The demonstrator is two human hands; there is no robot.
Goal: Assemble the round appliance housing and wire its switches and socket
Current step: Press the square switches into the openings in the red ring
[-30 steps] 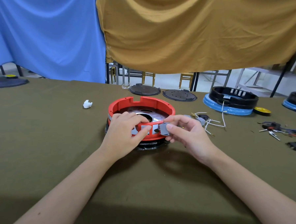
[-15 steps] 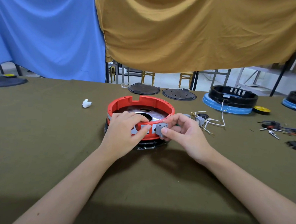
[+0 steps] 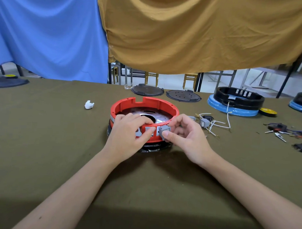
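Now a grey switch (image 3: 164, 129) is being pinched by the right hand (image 3: 187, 137) at the red housing (image 3: 144, 107) wall — its near rim is being gripped by the left hand (image 3: 128, 132).

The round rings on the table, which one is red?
The red housing in the middle, the one both hands touch. The other ring-shaped housings, like the black housing on its blue base at the far right, are untouched.

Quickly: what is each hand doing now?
Left hand: grips the red housing at its near rim.
Right hand: pinches a grey switch at the housing wall.
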